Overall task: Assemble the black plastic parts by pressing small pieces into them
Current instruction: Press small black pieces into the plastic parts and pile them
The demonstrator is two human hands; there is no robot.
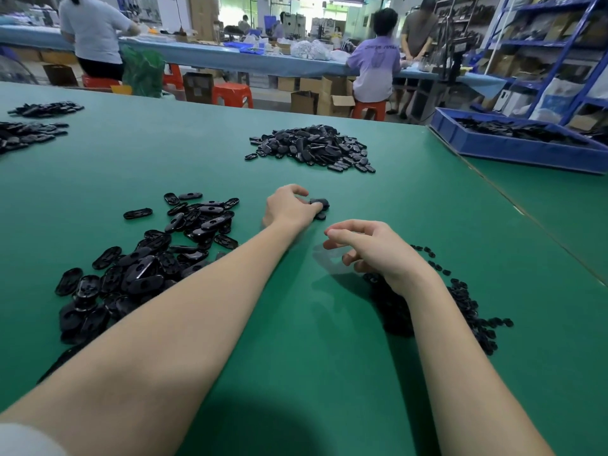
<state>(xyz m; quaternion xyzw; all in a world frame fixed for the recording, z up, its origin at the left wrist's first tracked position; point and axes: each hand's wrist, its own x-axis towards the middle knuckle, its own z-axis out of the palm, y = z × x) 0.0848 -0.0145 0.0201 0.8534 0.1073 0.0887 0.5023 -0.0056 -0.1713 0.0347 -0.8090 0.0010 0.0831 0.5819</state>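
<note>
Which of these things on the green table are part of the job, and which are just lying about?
In the job: left hand gripping a black part; right hand; oval parts pile; small pieces pile.

Lying about: far pile; blue bin; left-edge piles.

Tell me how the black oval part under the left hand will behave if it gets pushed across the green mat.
The black oval part looks flat and low, so it should slide rather than roll or tip. Its glossy moulded surface suggests stiff, fairly slippery plastic. It is small against the left hand, so probably light; the green mat may add some grip.
</note>
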